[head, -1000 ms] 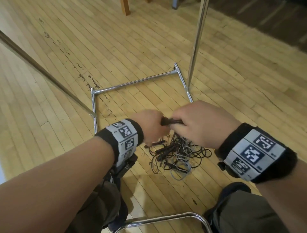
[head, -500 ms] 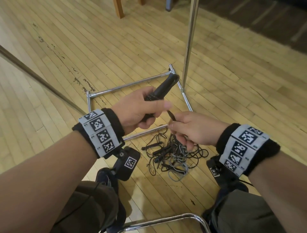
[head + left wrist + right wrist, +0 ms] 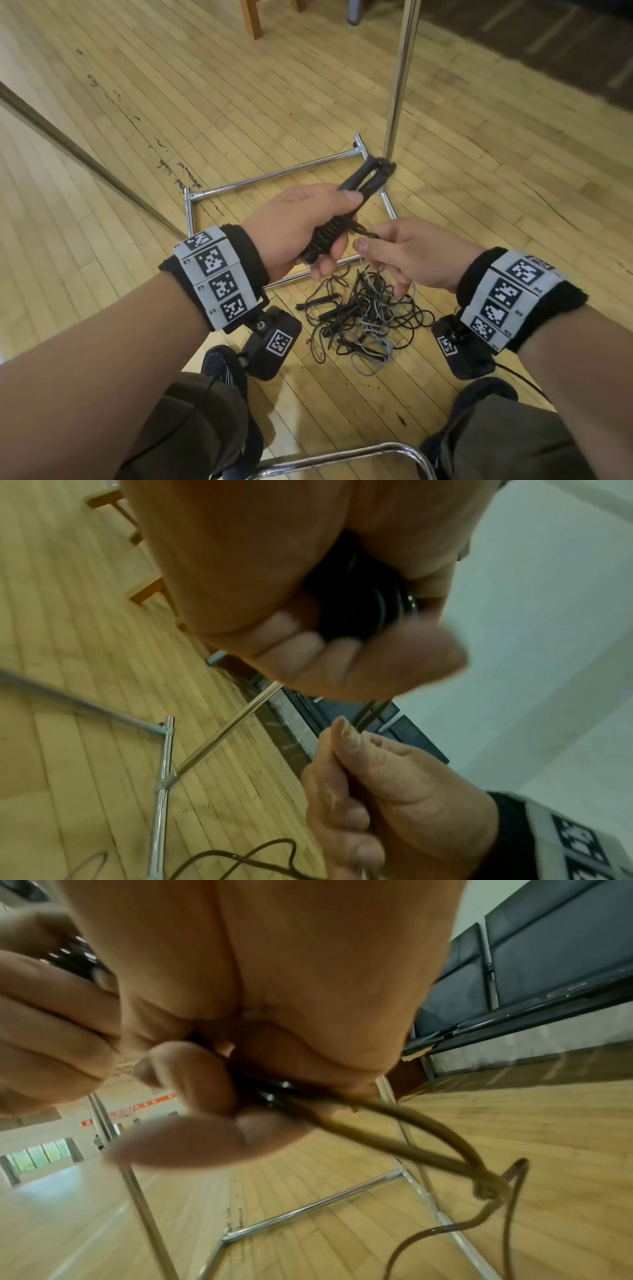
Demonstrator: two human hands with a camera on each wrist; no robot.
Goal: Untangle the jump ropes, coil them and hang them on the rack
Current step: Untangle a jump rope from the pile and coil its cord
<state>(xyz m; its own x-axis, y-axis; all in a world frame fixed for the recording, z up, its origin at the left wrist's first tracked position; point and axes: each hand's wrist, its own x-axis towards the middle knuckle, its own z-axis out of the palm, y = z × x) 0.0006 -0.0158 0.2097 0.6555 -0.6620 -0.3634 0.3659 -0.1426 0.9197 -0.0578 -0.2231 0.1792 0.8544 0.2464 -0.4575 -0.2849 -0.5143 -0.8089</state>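
**Cord end pinched, coil nearly wound**

Fingers of the left hand [image 3: 301, 228] wrap a black bundle: two jump-rope handles [image 3: 364, 178] with cord wound round them. The right hand [image 3: 407, 255] pinches the loose cord end [image 3: 368, 234] just beside that winding. Below, on the floor, the tangled pile [image 3: 366, 318] lies inside the rack base [image 3: 274, 173].

The held cord seems to trail into the pile; pulling could tighten a snag or drag other ropes up. Only the right wrist view shows a knot [image 3: 486, 1188] in the cord; the head view alone shows the pile.
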